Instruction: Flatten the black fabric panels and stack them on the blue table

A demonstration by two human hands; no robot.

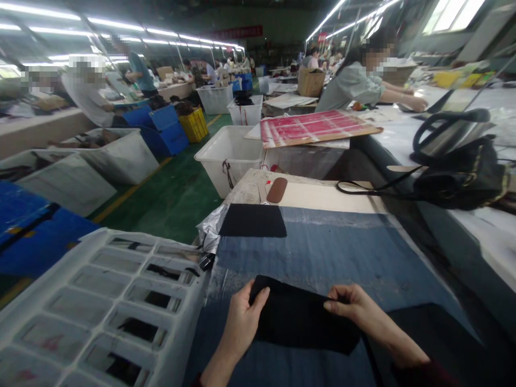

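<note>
Between my two hands hangs a black piece of fabric [304, 317], roughly rectangular, over the blue-grey work surface [318, 244]. My left hand [244, 317] pinches its upper left corner, thumb in front. Along its upper edge toward the right, my right hand [357, 309] grips it between thumb and fingers. A second black rectangular piece [253, 220] lies flat at the far left of the surface. More dark material [431, 333] spreads beside my right forearm. Farther back is a brown oval piece [277, 190] on pale board.
On the left stands a white slotted plastic crate [116, 285]. A black bag [455, 166] with a strap sits at right. Behind are a white bin [231, 156] and a red-and-white board [310, 128]. A co-worker [357, 80] leans over the right-hand table.
</note>
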